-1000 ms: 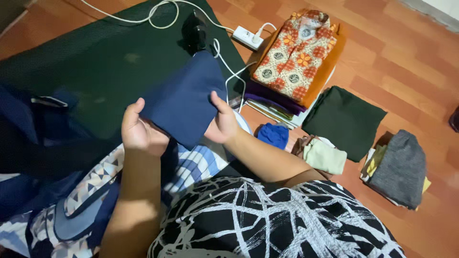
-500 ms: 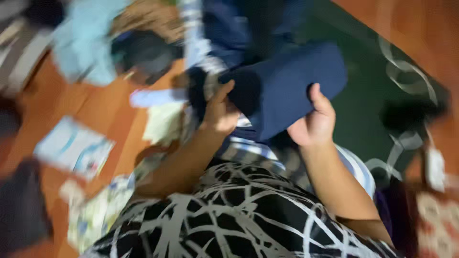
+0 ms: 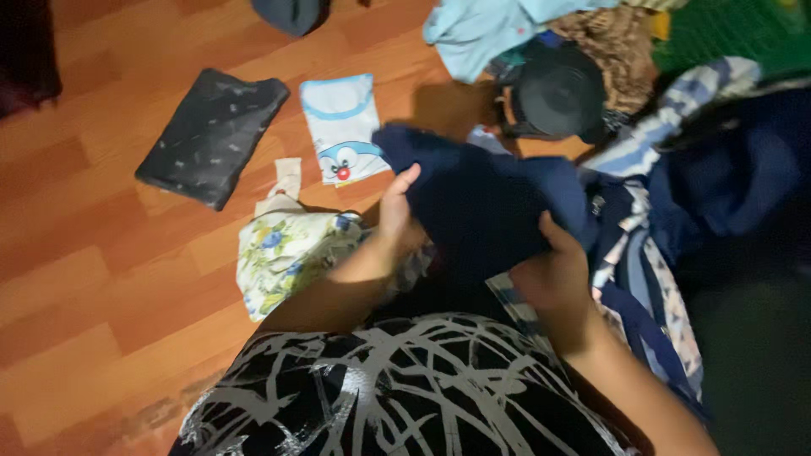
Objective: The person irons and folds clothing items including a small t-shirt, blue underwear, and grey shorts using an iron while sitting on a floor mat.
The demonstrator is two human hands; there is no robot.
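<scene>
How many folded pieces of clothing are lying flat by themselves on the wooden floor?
3: a dark grey folded piece at upper left, a white-and-blue cartoon piece beside it, and a floral piece just below. More may be hidden in the pile at upper right.

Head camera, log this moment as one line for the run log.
left hand: grips folded navy garment | right hand: grips its near edge | nearby: floral cloth, dark folded garment on wooden floor

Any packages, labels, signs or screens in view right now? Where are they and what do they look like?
None that I can make out.
The nearest thing to a sign is a printed picture: a white and light-blue folded garment on the wooden floor, with a blue cartoon face on its front.
</scene>
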